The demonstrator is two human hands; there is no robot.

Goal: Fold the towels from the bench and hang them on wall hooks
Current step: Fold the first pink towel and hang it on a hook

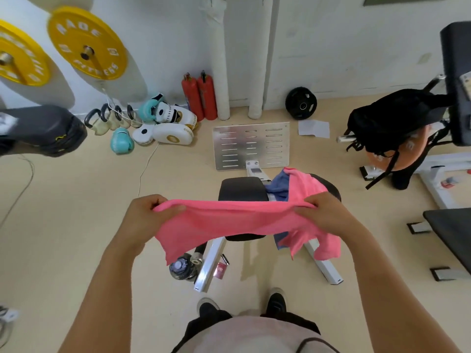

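Gym corner, cream floor point(76, 225), white wall point(318, 47): two yellow weight plates point(88, 43) hanging on pegs at upper left, boxing gloves point(122, 141) and two red fire extinguishers point(200, 96) sitting by the skirting, a black backpack point(390, 123) resting at right. Item in hand: one pink towel point(216, 225), being held stretched out in the air above the near end of the bench point(242, 192). Left hand point(145, 217) is pinching the left end of its top edge, fingers curled over the cloth; right hand point(323, 212) is gripping the right end likewise. Remaining stock on the bench: a second pink towel point(303, 184) and a blue towel point(279, 187), both lying crumpled and unfolded. Hooks: none showing. Progress, as judged: early, with the first fold only beginning, nothing hanging, two towels waiting untouched.
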